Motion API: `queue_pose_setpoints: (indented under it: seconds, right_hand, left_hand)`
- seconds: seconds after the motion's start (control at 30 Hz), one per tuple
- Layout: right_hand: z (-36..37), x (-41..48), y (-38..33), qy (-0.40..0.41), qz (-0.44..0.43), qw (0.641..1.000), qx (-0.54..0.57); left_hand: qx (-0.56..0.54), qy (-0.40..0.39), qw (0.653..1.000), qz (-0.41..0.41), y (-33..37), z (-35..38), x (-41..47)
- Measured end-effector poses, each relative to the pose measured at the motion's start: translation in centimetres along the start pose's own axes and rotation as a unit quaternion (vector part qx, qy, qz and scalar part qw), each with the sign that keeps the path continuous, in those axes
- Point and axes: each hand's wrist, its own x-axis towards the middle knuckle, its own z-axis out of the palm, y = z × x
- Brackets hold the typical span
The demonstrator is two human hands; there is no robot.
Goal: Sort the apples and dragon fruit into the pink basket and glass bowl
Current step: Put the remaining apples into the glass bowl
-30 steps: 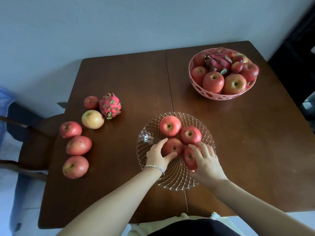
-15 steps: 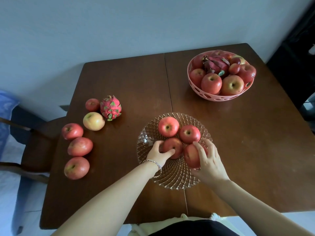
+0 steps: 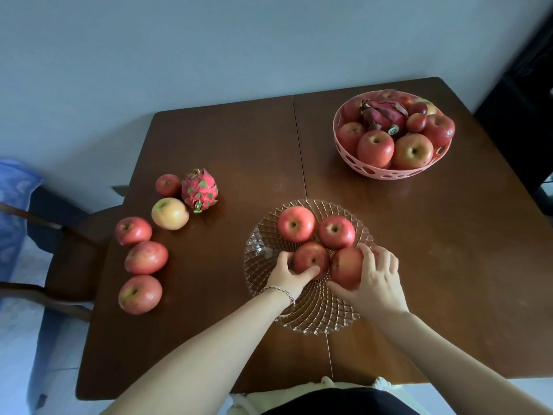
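Note:
A cut-glass bowl (image 3: 311,322) stands at the table's near middle with several red apples in it. My left hand (image 3: 288,272) grips the near-left apple (image 3: 311,256) in the bowl. My right hand (image 3: 375,278) grips the near-right apple (image 3: 345,266) there. Two more apples (image 3: 296,223) (image 3: 336,232) lie at the bowl's far side. The pink basket (image 3: 386,172) at the far right is full of apples with a dark dragon fruit (image 3: 384,114) on top. A pink dragon fruit (image 3: 199,190) and several loose apples (image 3: 170,213) lie on the left of the table.
The brown wooden table (image 3: 449,265) has a seam down its middle. A wooden chair (image 3: 68,253) stands off the left edge, with a blue cloth (image 3: 15,199) beyond it. A pale wall rises behind the table.
My right hand has pushed its apple further into the bowl, up against the other apples. My left hand stayed on its apple, and the view tilted slightly.

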Motion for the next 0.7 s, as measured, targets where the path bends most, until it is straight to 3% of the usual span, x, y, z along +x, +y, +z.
queue_pose_setpoints:
  seconds: [0.1, 0.23, 0.33, 0.43, 0.7]
  right_hand:
    - [-0.7, 0.1, -0.6, 0.012, 0.028, 0.999, 0.021]
    - [-2.3, 0.6, -1.6, -0.046, 0.108, 0.985, 0.129]
    - [-2.8, 1.0, -2.8, -0.096, 0.109, 0.989, 0.003]
    - [-3.1, 2.0, -4.0, -0.158, 0.104, 0.972, -0.135]
    - [-2.9, 2.3, -3.8, -0.169, 0.168, 0.97, -0.056]
  left_hand:
    - [-0.008, -0.004, 1.0, -0.002, 0.1, -0.1, -0.1]
    - [-0.007, -0.01, 1.0, 0.001, 0.1, -0.2, -0.1]
    - [-0.015, -0.02, 1.0, -0.007, 0.4, -0.4, -0.1]
    - [-0.028, -0.029, 0.999, -0.014, 0.6, -0.6, -0.3]
    - [-0.046, -0.038, 0.998, -0.023, 1.0, -1.0, -0.2]
